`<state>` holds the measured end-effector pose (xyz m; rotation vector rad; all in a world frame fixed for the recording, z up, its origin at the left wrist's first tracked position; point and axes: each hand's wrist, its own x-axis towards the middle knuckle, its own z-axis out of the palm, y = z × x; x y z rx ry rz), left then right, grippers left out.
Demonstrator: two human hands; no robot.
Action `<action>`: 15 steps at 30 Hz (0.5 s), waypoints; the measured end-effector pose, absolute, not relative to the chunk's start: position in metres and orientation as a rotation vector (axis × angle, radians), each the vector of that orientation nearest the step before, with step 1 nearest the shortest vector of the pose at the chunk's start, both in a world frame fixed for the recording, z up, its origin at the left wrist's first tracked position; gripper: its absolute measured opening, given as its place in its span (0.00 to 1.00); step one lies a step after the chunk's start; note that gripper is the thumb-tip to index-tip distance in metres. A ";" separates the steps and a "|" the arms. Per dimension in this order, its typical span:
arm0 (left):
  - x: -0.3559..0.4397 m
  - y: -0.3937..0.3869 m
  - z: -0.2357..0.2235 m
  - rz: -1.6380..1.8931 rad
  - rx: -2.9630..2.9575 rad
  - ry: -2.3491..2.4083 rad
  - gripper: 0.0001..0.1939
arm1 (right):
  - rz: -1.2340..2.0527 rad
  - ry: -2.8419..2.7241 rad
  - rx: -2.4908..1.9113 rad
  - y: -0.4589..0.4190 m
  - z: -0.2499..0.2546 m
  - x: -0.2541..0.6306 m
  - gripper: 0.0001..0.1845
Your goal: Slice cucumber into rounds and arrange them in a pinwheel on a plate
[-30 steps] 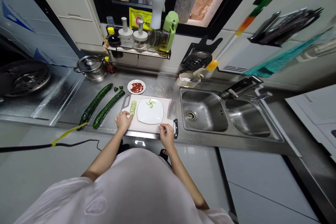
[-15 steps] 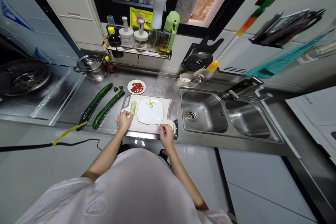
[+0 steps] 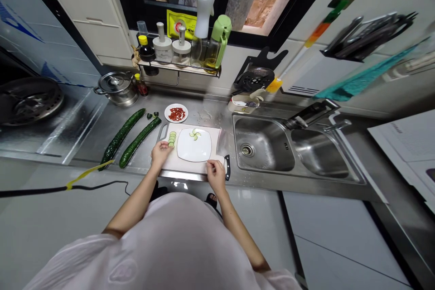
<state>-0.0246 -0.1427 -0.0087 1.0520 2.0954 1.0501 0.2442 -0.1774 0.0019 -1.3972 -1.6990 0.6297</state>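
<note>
On the white cutting board point(image 3: 167, 165), a short row of pale green cucumber slices point(image 3: 172, 136) lies to the left of a white square plate point(image 3: 194, 150). My left hand point(image 3: 159, 154) is at the near end of that row, thumb and fingers closed on the lowest slice. Several thin cucumber pieces point(image 3: 195, 134) are fanned out like a flower near the plate's far edge. By the plate's near right corner, my right hand point(image 3: 216, 173) has its fingers curled and pinched together; whatever may be between them is too small to make out. A black knife handle point(image 3: 227, 167) lies just right of it.
Two whole cucumbers point(image 3: 140, 142) lie left of the board, with small cut ends beyond. A saucer of chopped red pieces point(image 3: 176, 121) sits behind it. A lidded pot point(image 3: 117, 89) stands back left, a double sink point(image 3: 265, 170) right. Above hangs a condiment shelf point(image 3: 180, 67).
My left hand has shifted slightly, its fingertips now closer to the lowest cucumber slice. My right hand stays by the plate's corner. The view has moved very slightly.
</note>
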 end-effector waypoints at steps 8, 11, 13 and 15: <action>0.001 -0.139 0.065 1.499 0.815 1.475 0.22 | 0.711 -1.563 -1.303 -0.148 0.048 0.229 0.09; 0.013 -0.142 0.092 1.505 0.868 1.421 0.20 | 0.683 -1.582 -1.227 -0.135 0.074 0.221 0.09; 0.018 -0.144 0.105 1.502 0.919 1.395 0.19 | 0.648 -1.619 -1.172 -0.128 0.093 0.216 0.08; 0.023 -0.146 0.116 1.500 0.980 1.373 0.18 | 0.635 -1.666 -1.113 -0.122 0.112 0.213 0.08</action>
